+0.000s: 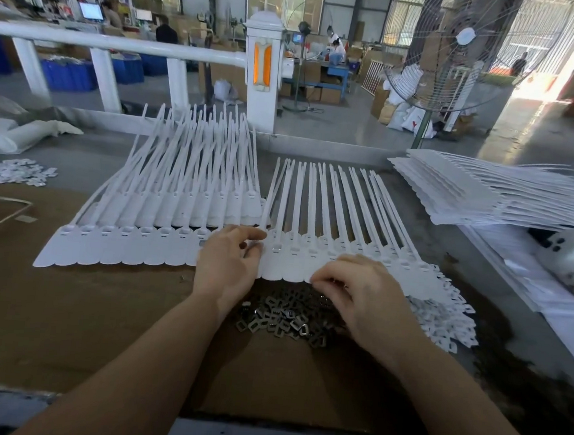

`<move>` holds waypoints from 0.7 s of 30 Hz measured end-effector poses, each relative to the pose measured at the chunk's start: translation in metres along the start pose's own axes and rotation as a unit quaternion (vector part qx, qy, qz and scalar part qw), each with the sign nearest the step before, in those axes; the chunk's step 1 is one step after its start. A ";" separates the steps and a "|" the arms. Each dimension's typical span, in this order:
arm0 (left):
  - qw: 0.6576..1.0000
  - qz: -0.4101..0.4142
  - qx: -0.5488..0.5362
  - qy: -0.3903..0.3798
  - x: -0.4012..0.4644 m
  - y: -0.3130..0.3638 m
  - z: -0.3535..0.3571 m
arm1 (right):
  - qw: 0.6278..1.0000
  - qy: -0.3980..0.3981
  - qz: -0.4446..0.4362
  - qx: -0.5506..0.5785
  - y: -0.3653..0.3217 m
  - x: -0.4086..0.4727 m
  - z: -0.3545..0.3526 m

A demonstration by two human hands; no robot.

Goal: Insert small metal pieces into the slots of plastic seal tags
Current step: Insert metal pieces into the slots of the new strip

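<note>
Left hand lies on the tag row at mid-table, thumb and forefinger pinched at a slot, on what I cannot tell. Right hand curls over the metal pieces heaped on cardboard just below the tags; its grip is hidden.

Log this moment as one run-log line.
left hand: on seal tags row | right hand: over metal pieces pile | insertion: underway | grasp: unclear
</note>
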State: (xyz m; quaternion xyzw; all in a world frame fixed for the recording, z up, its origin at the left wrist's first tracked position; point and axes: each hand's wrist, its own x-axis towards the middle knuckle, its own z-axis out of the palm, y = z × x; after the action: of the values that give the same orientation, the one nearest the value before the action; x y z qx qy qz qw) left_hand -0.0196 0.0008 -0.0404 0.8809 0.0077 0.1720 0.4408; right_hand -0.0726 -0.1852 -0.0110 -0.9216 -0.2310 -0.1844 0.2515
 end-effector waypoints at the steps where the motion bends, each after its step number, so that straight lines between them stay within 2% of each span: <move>1: 1.000 0.008 0.011 0.002 -0.001 0.001 -0.001 | 1.000 0.021 0.014 0.016 0.000 0.004 0.001; 5: 0.999 0.033 0.031 -0.004 -0.005 0.008 -0.004 | 0.996 0.063 0.058 0.036 0.003 0.016 0.007; 12: 0.999 0.036 0.006 -0.004 -0.008 0.011 -0.006 | 0.988 0.082 0.093 0.087 0.009 0.028 0.014; 16: 0.999 0.038 0.013 -0.002 -0.009 0.016 -0.007 | 0.984 0.098 0.088 0.122 0.012 0.024 0.020; 21: 0.996 0.074 0.007 -0.042 -0.005 0.026 -0.006 | 0.981 0.114 0.067 0.140 0.016 0.020 0.025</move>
State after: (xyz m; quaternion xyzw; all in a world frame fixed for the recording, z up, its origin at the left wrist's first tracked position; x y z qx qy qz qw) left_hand -0.0301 -0.0112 -0.0178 0.8887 -0.0753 0.1667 0.4203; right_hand -0.0427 -0.1773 -0.0280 -0.8635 -0.1625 -0.2366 0.4147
